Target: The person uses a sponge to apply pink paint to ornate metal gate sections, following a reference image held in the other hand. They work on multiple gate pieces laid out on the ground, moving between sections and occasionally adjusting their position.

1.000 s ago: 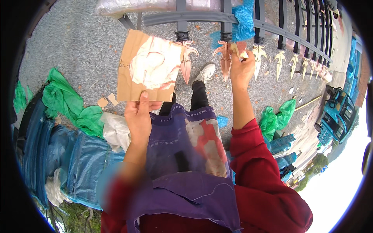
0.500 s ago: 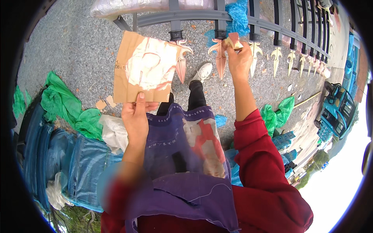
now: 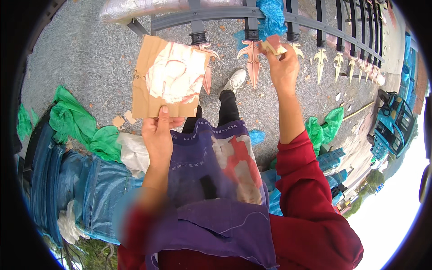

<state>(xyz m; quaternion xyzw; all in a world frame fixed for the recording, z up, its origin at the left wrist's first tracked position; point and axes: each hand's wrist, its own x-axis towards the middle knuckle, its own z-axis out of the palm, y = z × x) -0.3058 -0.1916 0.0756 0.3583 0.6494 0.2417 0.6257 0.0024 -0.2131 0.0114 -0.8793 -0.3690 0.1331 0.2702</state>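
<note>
Up near the gate, the right hand (image 3: 283,67) is closed around a small pale pad (image 3: 272,45), pinched between thumb and fingertips so that it sticks out above the knuckles, just beside the pointed spearhead (image 3: 253,60) at the foot of one bar. The left hand (image 3: 157,135) grips a piece of cardboard (image 3: 144,85) by its lower edge, thumb on top and fingers curled beneath; a thick smear of cream-coloured paste (image 3: 175,76) covers the middle of the sheet. The cardboard hides part of the neighbouring spearhead (image 3: 208,76) behind its right edge. Above both hands runs the grey rail of the gate (image 3: 216,15), its dark bars ending in a row of gold-tipped points (image 3: 320,57) toward the right. Blue plastic (image 3: 272,18) is bunched around the bars near the pad. Below, a purple apron (image 3: 211,180) with red and pale stains covers the lap, a white shoe (image 3: 234,81) rests on the gravel (image 3: 90,54), and green bags (image 3: 76,126) lie to the left.
</note>
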